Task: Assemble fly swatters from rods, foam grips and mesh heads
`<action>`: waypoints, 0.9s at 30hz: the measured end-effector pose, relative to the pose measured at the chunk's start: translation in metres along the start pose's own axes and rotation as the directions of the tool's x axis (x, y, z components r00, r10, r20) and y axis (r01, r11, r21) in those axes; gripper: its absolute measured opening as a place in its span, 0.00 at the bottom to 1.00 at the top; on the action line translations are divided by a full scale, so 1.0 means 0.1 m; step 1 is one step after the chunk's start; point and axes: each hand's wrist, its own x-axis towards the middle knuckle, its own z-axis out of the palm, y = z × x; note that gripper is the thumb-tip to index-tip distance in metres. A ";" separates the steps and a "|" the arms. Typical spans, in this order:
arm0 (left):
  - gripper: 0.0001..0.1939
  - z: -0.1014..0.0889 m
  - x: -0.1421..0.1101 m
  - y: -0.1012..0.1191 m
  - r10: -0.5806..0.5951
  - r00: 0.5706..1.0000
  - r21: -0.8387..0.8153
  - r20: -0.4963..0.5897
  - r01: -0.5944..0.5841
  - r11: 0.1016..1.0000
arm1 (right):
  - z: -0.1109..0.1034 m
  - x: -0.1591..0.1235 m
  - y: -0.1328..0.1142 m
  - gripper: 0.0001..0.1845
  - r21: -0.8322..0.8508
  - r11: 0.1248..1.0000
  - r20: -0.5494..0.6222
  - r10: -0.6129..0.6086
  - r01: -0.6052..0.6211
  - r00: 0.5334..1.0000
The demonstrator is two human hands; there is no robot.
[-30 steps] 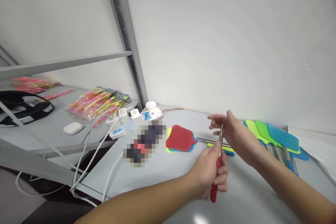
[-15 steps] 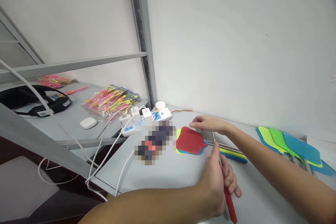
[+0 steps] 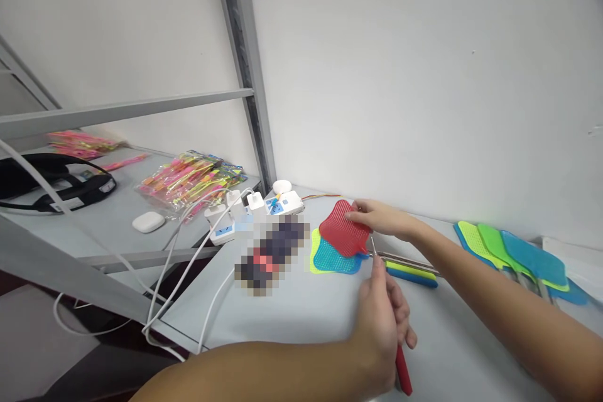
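Note:
My right hand (image 3: 382, 218) pinches the upper right edge of a red fly swatter head (image 3: 343, 232), which is raised and tilted. My left hand (image 3: 382, 314) is wrapped round a metal rod with a red handle (image 3: 402, 370); the rod's tip points up, close to the neck of the red head. Whether tip and neck touch I cannot tell. Under the red head lie a blue swatter head (image 3: 335, 260) and a yellow one (image 3: 315, 257), flat on the table. Beside my hands rest metal rods with a yellow handle (image 3: 409, 269) and a blue handle (image 3: 414, 279).
Several swatters (image 3: 532, 257) are stacked at the right by the wall. Left of my hands lie a blurred dark object (image 3: 273, 254) and a power strip (image 3: 282, 202) with white chargers and cables. A shelf frame (image 3: 245, 75) divides off bagged colourful items (image 3: 193, 179) and a black headset (image 3: 85, 185).
My right hand has taken hold of the red head and lifted it off the blue and yellow ones. My left hand has shifted slightly left with the rod. The view has turned a little.

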 end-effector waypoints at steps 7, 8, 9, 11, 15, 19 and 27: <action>0.28 -0.03 0.05 -0.10 0.042 0.995 0.088 0.090 -0.050 0.995 | -0.14 -0.59 0.01 0.16 0.352 0.911 -0.552 0.016 0.216 0.834; 0.28 -0.04 0.06 -0.12 0.056 0.991 0.115 0.119 -0.069 0.991 | -0.13 -0.69 0.04 0.16 0.414 0.870 -0.610 0.046 0.269 0.791; 0.28 -0.04 0.06 -0.14 0.068 0.986 0.145 0.150 -0.090 0.985 | -0.11 -0.78 0.08 0.16 0.459 0.833 -0.649 0.076 0.309 0.757; 0.27 -0.04 0.05 -0.17 0.076 0.972 0.205 0.224 -0.123 0.971 | -0.07 -0.97 0.15 0.16 0.473 0.821 -0.685 0.115 0.319 0.719; 0.25 -0.05 0.03 -0.20 0.001 0.923 0.328 0.385 -0.138 0.935 | -0.02 -1.32 0.28 0.16 0.384 0.889 -0.751 0.143 0.249 0.645; 0.22 -0.06 0.01 -0.18 -0.059 0.884 0.446 0.464 -0.176 0.878 | -0.05 -1.56 0.43 0.19 0.387 0.897 -0.816 0.226 0.212 0.532; 0.22 -0.02 0.04 -0.13 -0.157 0.868 0.526 0.472 -0.134 0.840 | 0.00 -1.62 0.53 0.24 0.433 0.878 -0.780 0.252 0.203 0.573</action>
